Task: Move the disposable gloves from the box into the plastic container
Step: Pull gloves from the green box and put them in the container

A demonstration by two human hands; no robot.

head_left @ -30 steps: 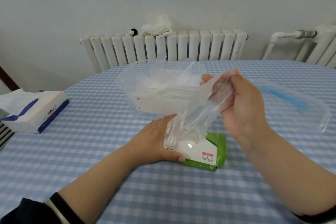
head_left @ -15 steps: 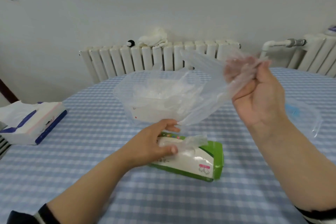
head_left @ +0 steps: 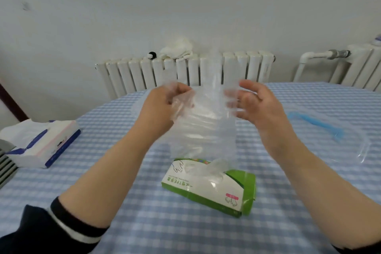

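Left hand point(head_left: 162, 107) and right hand point(head_left: 258, 105) each pinch a side of one clear disposable glove point(head_left: 204, 121), stretched between them above the table point(head_left: 144, 222). The green glove box point(head_left: 212, 187) lies just nearer, below; the plastic container behind is largely hidden by the glove.

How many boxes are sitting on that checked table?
2. The green and white glove box lies near the middle, just below the hands. The white and blue tissue box sits at the table's left edge. More could lie outside the view.
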